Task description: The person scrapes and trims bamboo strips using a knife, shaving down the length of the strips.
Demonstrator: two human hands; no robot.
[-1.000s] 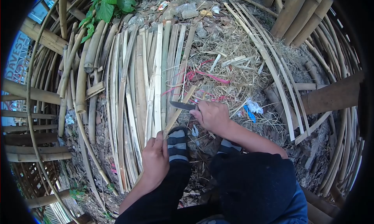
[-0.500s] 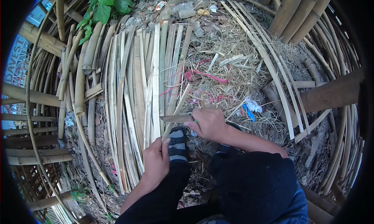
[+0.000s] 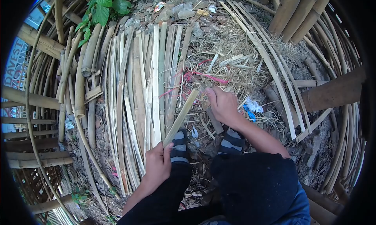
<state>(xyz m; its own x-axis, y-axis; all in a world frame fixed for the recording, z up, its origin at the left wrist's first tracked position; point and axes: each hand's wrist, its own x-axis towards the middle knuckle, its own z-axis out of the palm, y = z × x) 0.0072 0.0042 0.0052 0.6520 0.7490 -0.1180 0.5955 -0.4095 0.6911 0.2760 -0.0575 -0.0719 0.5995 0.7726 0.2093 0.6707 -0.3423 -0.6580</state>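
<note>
My left hand [image 3: 158, 162] is closed round the lower end of a pale bamboo strip [image 3: 182, 114], which slants up and to the right. Just beyond the strip's upper end, my right hand [image 3: 224, 104] grips a knife [image 3: 197, 82], whose blade points up and left and is hard to make out against the straw. Left of both hands, long split bamboo strips [image 3: 156, 80] lie side by side on the ground. Pink string [image 3: 211, 77] lies among the shavings [image 3: 235, 49] ahead of my right hand.
My sandalled feet [image 3: 232, 142] are below my hands. Long curved strips [image 3: 270, 62] lie at the right, near a thick bamboo pole [image 3: 333, 95]. Bamboo poles [image 3: 79, 88] and a leafy plant [image 3: 102, 8] stand at the left. A blue scrap [image 3: 250, 114] lies beside my right forearm.
My right hand and the knife have moved up and right, off the strip. The strip in my left hand has tilted slightly to the right, while the left hand stays almost in place.
</note>
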